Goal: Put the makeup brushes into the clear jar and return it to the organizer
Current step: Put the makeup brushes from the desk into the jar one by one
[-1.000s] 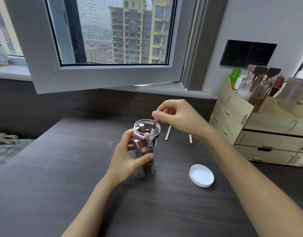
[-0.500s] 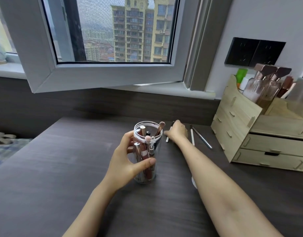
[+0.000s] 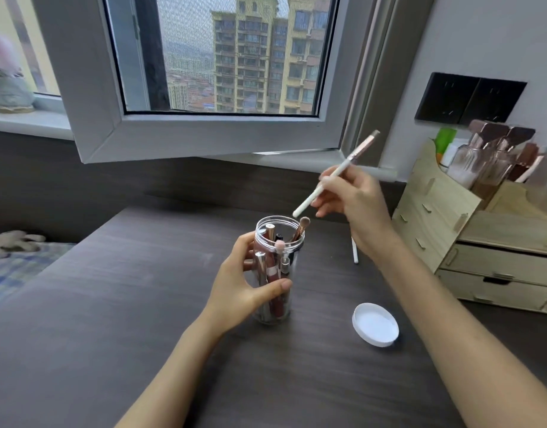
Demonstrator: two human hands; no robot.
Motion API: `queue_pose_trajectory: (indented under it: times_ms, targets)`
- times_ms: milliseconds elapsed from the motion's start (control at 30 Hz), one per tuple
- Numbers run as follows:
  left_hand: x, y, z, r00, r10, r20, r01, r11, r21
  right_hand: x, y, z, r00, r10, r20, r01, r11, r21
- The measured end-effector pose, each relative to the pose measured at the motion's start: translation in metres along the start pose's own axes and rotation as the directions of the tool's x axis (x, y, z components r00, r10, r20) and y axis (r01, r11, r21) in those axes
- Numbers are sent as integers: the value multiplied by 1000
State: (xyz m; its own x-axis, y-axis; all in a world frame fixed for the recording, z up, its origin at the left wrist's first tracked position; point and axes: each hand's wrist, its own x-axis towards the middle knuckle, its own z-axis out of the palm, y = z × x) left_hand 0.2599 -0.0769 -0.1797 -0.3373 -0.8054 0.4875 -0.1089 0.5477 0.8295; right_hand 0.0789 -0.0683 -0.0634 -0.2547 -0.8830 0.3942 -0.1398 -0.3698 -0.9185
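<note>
Now my left hand (image 3: 241,285) wraps the clear jar (image 3: 276,273), which stands upright on the dark counter (image 3: 111,319), thumb in front and fingers curled behind. My right hand (image 3: 355,202) pinches one white-handled makeup brush (image 3: 337,173) between thumb and fingers. Its long axis runs diagonally, handle end down-left just above the jar's open mouth, brush end up-right toward the window frame (image 3: 204,137). Several brushes and tubes already stand in the jar; I cannot count them exactly. One more white brush (image 3: 355,253) lies on the counter behind my right wrist, partly hidden. One white lid (image 3: 375,329) lies nearby, right of the jar. One wooden organizer (image 3: 470,230) sits at the right.
</note>
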Motion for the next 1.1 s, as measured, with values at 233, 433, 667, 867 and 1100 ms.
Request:
queue_pose_trajectory:
  times_ms: [233,433,667,867,1100]
  targets:
    - [0,0,-1,1000,8,-1,-8,1000,12,-14,-14,19,934,52,354,198,750,-631]
    - [0,1,0,1000,13,3,-13,1000,18,-24,-9,27,917,-95,387,291,823,-487]
    - [0,-1,1,1000,11,-7,-11,1000,-6,-8,30,-17,993,-101,-53,73,919,-387]
    - [1,-2,1,1000,16,-4,-16,1000,-7,12,126,-101,903,219,-370,-399,106,-911]
    - [-1,0,0,1000,15,-1,-15,1000,-5,10,146,-97,899,218,-381,-374,-74,-925]
